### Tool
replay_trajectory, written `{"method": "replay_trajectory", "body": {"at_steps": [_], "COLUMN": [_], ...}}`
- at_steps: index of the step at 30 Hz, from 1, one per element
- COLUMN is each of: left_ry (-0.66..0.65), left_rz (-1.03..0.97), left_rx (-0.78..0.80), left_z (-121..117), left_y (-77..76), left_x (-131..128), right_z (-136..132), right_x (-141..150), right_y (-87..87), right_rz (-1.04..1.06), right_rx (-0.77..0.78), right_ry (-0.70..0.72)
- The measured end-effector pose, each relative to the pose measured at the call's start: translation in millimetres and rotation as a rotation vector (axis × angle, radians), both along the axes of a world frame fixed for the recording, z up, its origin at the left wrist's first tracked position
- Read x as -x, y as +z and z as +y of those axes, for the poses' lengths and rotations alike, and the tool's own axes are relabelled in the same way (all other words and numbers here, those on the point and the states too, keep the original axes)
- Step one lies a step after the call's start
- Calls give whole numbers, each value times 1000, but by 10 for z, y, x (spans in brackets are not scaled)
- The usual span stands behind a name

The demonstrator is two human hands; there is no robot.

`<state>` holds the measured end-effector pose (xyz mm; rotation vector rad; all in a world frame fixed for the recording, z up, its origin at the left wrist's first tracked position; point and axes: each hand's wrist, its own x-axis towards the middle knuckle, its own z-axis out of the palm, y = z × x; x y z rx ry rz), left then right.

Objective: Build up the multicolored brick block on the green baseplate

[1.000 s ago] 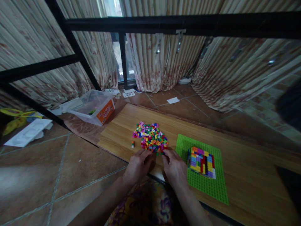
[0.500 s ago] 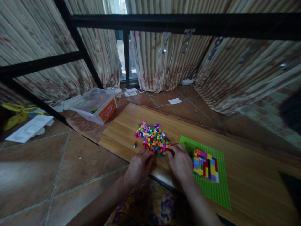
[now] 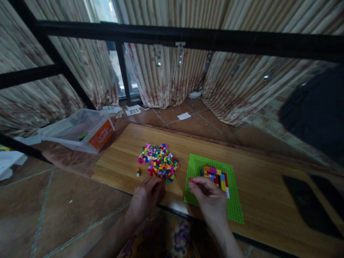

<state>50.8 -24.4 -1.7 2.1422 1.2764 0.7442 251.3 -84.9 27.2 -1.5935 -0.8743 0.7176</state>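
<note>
In the head view, the right hand [image 3: 212, 200] pinches a small red brick [image 3: 191, 180] between thumb and fingertips, above the green baseplate [image 3: 233, 208] and beside the block build [image 3: 215, 172] on it. The left hand [image 3: 145, 197] is curled near the loose bricks [image 3: 162, 161]; whether it holds anything, I cannot tell. With so little grip on the red brick, it could slip or twist if pressed down crooked, and the right hand's knuckles, so near the build, could knock its pieces loose.
</note>
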Motion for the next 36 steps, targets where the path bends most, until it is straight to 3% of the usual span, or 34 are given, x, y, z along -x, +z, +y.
{"method": "replay_trajectory", "body": {"at_steps": [5, 9, 12, 21, 25, 36], "left_ry": [-8, -11, -27, -60, -95, -247], "left_rz": [-6, -17, -24, -72, -113, -112], "left_rx": [-76, -133, -149, -187, -138, -41], "left_z": [28, 36, 39, 77, 133, 303], "left_y": [-9, 1, 17, 176, 261, 458], "left_x": [16, 0, -25, -244, -492, -1305], "right_z": [-231, -318, -301, 44, 124, 128], "right_x": [-588, -1056, -1244, -1313, -1321, -1288], "right_y": [122, 72, -7, -140, -186, -167], "right_rz": [43, -94, -232, -412, -394, -291], "right_rx": [-11, 22, 58, 14, -30, 62], "right_ry": [-250, -284, -246, -40, 47, 95]}}
